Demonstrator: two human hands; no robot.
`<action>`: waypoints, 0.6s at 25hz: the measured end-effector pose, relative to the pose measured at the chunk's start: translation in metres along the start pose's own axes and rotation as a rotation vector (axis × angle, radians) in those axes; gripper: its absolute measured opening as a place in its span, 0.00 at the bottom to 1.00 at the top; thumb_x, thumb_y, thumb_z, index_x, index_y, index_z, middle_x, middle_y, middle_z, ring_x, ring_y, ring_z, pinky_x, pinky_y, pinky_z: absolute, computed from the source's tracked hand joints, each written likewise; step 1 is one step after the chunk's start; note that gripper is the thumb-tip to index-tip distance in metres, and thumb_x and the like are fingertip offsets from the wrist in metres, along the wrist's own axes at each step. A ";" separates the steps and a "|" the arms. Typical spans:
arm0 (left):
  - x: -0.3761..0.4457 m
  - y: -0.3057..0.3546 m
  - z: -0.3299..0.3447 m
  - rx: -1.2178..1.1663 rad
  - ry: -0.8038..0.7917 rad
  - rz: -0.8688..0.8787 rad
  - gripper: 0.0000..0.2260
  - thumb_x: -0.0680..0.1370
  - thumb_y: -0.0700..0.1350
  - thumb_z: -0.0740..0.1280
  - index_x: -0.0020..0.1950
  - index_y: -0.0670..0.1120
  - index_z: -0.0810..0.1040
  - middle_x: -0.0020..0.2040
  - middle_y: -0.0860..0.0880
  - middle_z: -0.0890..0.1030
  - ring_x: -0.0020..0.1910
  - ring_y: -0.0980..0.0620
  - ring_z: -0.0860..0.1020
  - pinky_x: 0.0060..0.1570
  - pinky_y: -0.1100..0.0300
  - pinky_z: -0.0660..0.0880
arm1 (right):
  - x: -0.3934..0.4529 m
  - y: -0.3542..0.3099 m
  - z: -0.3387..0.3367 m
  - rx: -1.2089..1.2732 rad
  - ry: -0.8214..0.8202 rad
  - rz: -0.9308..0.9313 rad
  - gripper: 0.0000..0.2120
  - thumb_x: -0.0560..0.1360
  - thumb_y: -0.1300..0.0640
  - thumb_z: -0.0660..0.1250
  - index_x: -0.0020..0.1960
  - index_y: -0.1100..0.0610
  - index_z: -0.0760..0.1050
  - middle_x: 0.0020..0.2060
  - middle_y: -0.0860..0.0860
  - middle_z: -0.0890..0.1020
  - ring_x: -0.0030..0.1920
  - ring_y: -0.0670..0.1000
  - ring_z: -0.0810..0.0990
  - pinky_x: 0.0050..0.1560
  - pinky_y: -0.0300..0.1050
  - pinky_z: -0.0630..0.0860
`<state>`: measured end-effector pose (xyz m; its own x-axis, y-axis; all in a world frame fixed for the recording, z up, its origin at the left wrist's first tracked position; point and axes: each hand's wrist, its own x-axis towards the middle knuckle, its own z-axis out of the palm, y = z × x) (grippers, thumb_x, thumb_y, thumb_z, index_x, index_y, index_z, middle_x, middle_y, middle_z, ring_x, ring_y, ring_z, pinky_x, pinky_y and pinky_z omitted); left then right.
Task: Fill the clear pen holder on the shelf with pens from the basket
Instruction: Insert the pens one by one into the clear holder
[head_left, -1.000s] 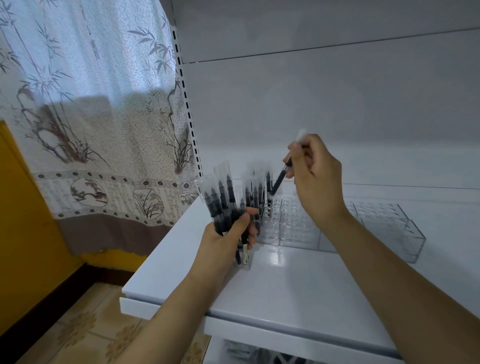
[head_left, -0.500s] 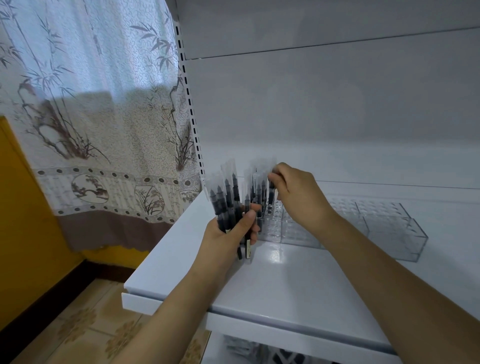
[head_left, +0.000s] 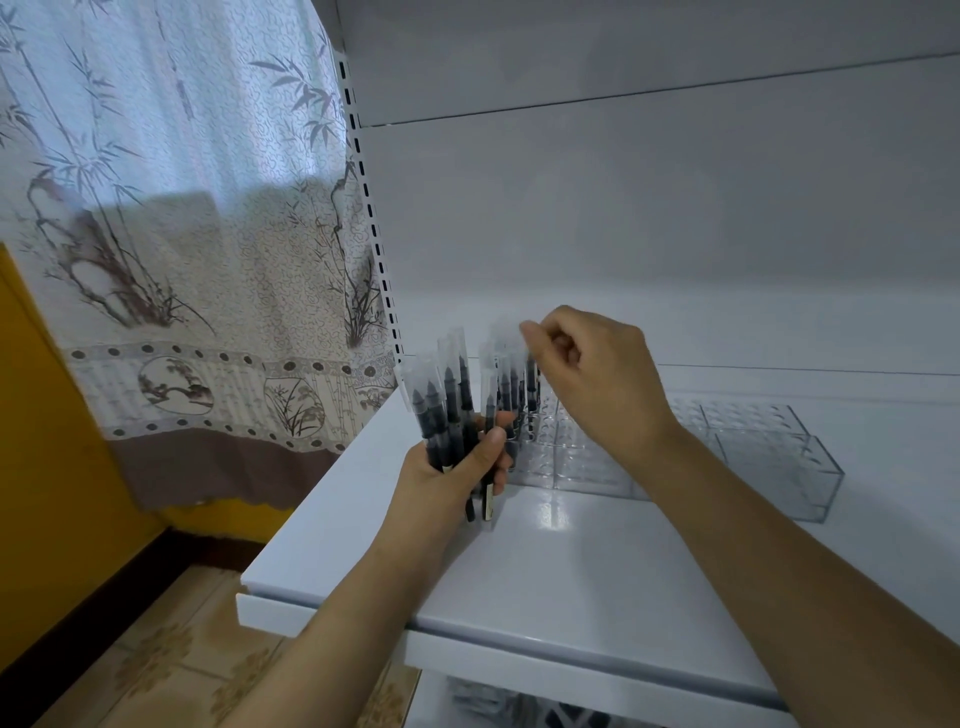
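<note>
Pens, black-bodied with clear caps, stand in a small cluster (head_left: 514, 389) at the left end of the clear plastic pen holder (head_left: 753, 457), a long box with a grid of round holes sitting on the white shelf (head_left: 571, 561) against the back wall. A second ago my right hand (head_left: 592, 374) carried one pen above that end; half a second ago it was pressing the pen down among the others. Now that pen is seated and my right hand has lifted just above the caps, its fingers loosely curled with thumb and forefinger close together. I think it holds nothing, though blur at the fingertips makes that uncertain.

My left hand (head_left: 457, 467) grips a fanned bundle of black pens (head_left: 447, 400) just in front of the holder's left end, fingers wrapped round the barrels, caps upward.

So one more hole is filled, but most of the grid to the right is bare, and I judge the job barely started. Next I would pull another pen from the bundle. No basket shows here.
</note>
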<state>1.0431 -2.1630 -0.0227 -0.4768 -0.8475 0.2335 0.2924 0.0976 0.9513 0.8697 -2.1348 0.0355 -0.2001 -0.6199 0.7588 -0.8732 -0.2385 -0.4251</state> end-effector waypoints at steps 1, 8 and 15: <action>0.000 -0.001 0.000 0.003 0.001 -0.001 0.11 0.75 0.44 0.70 0.54 0.43 0.84 0.36 0.47 0.80 0.36 0.51 0.77 0.39 0.62 0.76 | -0.001 -0.006 -0.002 0.014 -0.080 -0.056 0.20 0.79 0.40 0.59 0.42 0.54 0.78 0.32 0.45 0.78 0.33 0.44 0.75 0.36 0.40 0.73; 0.003 -0.006 -0.002 0.027 -0.004 0.012 0.08 0.75 0.46 0.70 0.51 0.45 0.85 0.41 0.42 0.83 0.40 0.47 0.80 0.41 0.53 0.77 | -0.006 -0.017 0.003 0.348 -0.150 -0.002 0.07 0.77 0.50 0.70 0.43 0.52 0.80 0.34 0.42 0.81 0.29 0.45 0.74 0.33 0.38 0.73; 0.006 -0.007 -0.005 0.061 0.040 -0.002 0.08 0.81 0.43 0.67 0.55 0.48 0.85 0.35 0.47 0.77 0.33 0.51 0.72 0.36 0.58 0.72 | 0.001 -0.006 -0.007 0.484 0.318 0.203 0.09 0.84 0.58 0.56 0.51 0.58 0.74 0.36 0.52 0.82 0.26 0.50 0.77 0.31 0.37 0.73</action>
<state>1.0426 -2.1713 -0.0289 -0.4430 -0.8680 0.2245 0.2395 0.1267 0.9626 0.8716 -2.1285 0.0427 -0.5292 -0.4524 0.7178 -0.5180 -0.4978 -0.6956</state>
